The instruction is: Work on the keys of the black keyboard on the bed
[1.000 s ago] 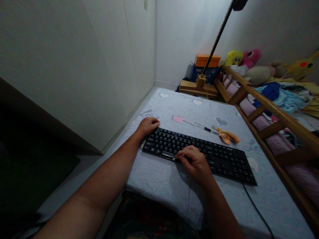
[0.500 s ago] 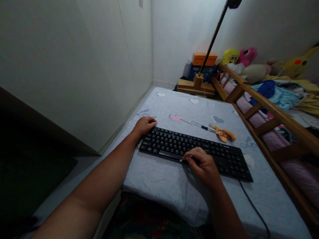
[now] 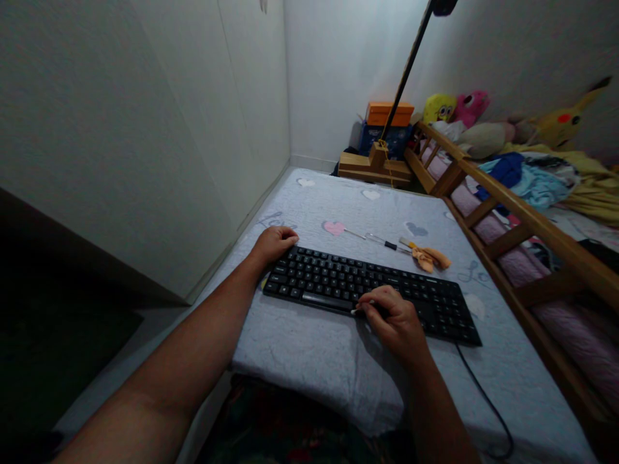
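Observation:
A black computer keyboard (image 3: pixel 333 274) lies slightly slanted across the cloth-covered table. My left hand (image 3: pixel 275 246) is closed at its far left corner, fingers pressed together on the edge. In the pinch of my right hand (image 3: pixel 393 316) is a cotton swab (image 3: pixel 354 312). Its white tip touches the keyboard's near edge, just right of the space bar. My right hand covers some of the keys. Behind the keyboard lie a second thin white swab (image 3: pixel 355 233), a wire tool with a black grip (image 3: pixel 389 245), a yellow-handled brush (image 3: pixel 409 243) and a crumpled orange cloth (image 3: pixel 429 259).
The keyboard cable (image 3: pixel 483 393) runs off toward the near right. A wooden bed rail (image 3: pixel 522 209) borders the table on the right, with clothes and plush toys behind it. A white cabinet (image 3: pixel 193 129) stands at left. A pole on a wooden base (image 3: pixel 374 169) rises behind the table.
The view has shifted slightly, so everything appears a little further left. Both hands keep their places on the keyboard, and the swab tip stays at the near edge.

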{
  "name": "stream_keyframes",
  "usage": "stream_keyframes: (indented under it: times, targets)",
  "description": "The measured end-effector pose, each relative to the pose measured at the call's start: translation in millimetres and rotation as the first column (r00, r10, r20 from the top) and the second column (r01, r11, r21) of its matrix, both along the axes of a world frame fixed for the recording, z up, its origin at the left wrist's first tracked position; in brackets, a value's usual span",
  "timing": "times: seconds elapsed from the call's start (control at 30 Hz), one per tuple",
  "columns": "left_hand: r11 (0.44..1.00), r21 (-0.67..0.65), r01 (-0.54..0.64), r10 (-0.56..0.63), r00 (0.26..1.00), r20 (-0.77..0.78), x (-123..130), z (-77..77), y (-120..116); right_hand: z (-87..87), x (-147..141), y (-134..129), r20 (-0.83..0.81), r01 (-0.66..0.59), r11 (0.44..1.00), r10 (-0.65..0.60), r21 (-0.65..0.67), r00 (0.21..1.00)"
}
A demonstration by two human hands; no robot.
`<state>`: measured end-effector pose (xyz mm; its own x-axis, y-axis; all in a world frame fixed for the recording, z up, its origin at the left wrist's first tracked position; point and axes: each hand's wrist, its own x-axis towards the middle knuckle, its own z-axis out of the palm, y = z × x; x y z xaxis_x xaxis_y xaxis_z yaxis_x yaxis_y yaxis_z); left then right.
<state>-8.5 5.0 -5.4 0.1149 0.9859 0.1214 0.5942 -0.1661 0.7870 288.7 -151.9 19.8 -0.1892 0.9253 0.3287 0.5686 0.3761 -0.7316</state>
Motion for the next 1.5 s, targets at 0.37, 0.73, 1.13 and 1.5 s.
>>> stream_keyframes:
  times: [0.37, 0.73, 1.13, 1.5]
  targets:
    - [1.0, -0.016, -0.011, 0.011, 1.0, 0.013, 1.6, 2.3, -2.1, -4.6, -1.2, 1.6, -0.024, 0.073, 0.993, -0.072, 0.089, 0.997]
    - [1.0, -0.016, -0.018, 0.018, 1.0, 0.01, 1.4, 2.1, -2.2, -2.3, -1.0, -0.5, -0.008, -0.011, 0.997, 0.012, 0.076, 1.0]
    - [1.0, -0.018, -0.022, 0.022, 1.0, 0.007, 2.1, 4.9, -3.8, -5.3, -1.8, 1.3, -0.042, 0.067, 0.996, -0.065, 0.062, 0.997]
    - [0.999, -0.026, -0.019, 0.019, 1.0, 0.012, 2.8, 5.2, -3.6, -4.3, -1.4, -1.3, -0.033, 0.036, 0.998, -0.034, 0.045, 0.999]
